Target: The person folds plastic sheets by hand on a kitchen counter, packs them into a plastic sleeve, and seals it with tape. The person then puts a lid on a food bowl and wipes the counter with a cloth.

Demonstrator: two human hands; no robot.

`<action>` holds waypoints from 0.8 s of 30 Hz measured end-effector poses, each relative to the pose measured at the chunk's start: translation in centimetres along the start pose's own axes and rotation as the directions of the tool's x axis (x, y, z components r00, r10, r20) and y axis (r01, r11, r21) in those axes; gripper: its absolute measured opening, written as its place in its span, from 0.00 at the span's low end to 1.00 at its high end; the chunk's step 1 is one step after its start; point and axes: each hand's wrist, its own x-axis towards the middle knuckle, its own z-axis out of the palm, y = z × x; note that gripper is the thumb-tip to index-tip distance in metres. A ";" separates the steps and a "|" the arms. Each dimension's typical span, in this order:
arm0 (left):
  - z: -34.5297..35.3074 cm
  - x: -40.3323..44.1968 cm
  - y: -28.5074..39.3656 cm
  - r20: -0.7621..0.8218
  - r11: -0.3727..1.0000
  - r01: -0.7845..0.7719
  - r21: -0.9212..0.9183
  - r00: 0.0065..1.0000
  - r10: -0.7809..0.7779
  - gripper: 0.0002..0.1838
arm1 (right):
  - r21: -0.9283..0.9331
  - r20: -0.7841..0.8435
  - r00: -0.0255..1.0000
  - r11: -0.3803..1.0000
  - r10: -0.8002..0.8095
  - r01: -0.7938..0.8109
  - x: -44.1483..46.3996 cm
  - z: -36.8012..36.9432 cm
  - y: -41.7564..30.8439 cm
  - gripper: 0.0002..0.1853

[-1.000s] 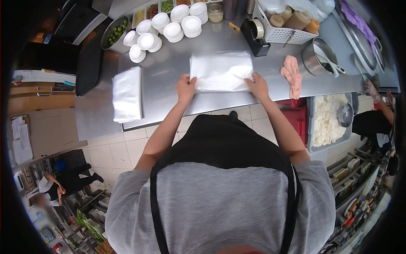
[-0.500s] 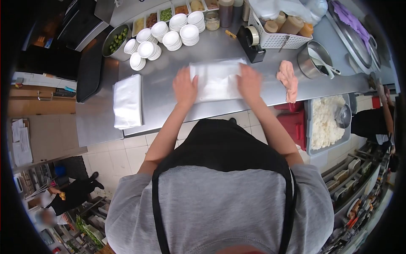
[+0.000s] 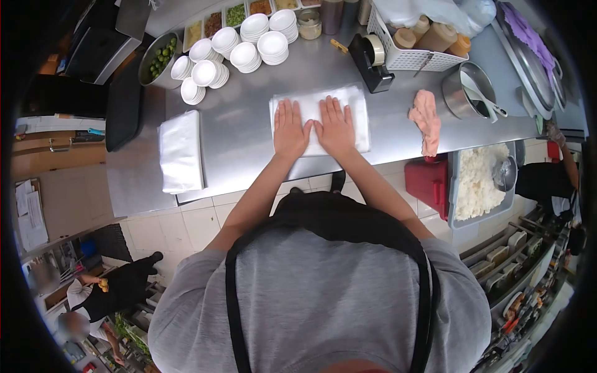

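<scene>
Since the earlier frames, both hands have moved in from the sides of the plastic stack and now lie close together on top of it. The left hand is palm down and open, its fingers pointing toward the far edge; the right hand lies likewise beside it, the thumbs nearly meeting. Neither hand is clenched or grasping anything; both rest flat. The plastic stack lies flat on the metal counter, near its front edge. Farther out to the left is a second plastic stack, with a black tray beyond it. Behind the hands, toward the left, white dishes stand in piles beside a metal pot of round green pieces. A tape dispenser sits beyond the right hand, just beside a white basket of bottles. To the right, a crumpled pink cloth lies near a steel pot with utensils in it. Below the counter are a red container and a gray tub of white food.
</scene>
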 end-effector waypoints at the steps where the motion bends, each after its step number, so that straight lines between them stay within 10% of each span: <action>1: 0.0 -0.1 -0.2 0.007 0.999 0.038 0.033 0.999 -0.038 0.32 | -0.010 0.019 1.000 1.000 0.011 -0.011 -0.1 -0.5 0.3 0.29; 15: -1.1 -1.2 -3.9 -0.141 0.973 0.209 -0.095 0.965 -0.221 0.32 | -0.055 -0.042 0.993 0.992 0.110 -0.113 -0.5 -0.6 6.3 0.30; 21: -3.3 -1.4 -3.6 0.015 0.651 0.535 -0.539 0.779 -0.627 0.31 | -0.049 -0.054 0.996 0.996 0.075 -0.078 -0.8 -0.3 6.3 0.31; 24: -8.2 -2.0 -1.9 0.556 0.106 0.663 -0.741 0.694 -0.457 0.24 | 0.013 -0.069 0.997 0.999 0.047 -0.046 -0.9 -0.4 6.5 0.30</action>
